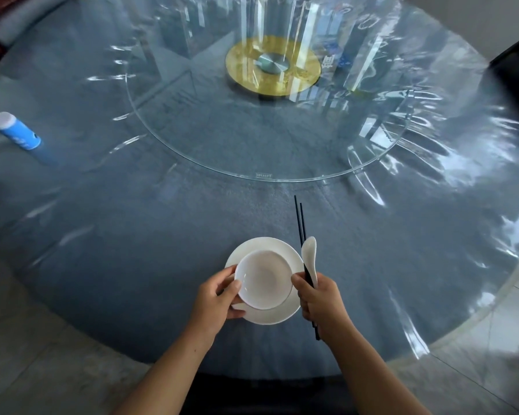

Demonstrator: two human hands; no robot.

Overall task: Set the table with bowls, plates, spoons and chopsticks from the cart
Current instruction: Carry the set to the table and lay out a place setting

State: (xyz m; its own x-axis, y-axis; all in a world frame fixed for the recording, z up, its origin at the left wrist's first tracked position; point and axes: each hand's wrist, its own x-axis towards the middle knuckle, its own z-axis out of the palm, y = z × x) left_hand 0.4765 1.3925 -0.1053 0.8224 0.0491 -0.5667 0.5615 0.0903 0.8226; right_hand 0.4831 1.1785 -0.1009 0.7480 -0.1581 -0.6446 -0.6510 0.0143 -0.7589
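Blue plastic-covered table (132,235), glass turntable (222,139); left grip (219,298) holds plate (270,316), right grip (321,301) chopsticks (300,226) and spoon (309,253).

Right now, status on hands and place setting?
Left hand grips white round plate, white bowl stacked on it. Right hand holds black chopsticks and white ceramic spoon. Blue cylindrical canister far left, nothing blocking.

Left hand (219,298) grips a white bowl (264,280) stacked on a plate (267,316); right hand (318,298) holds black chopsticks (299,223) and white spoon (309,253) over a round blue table (132,235).
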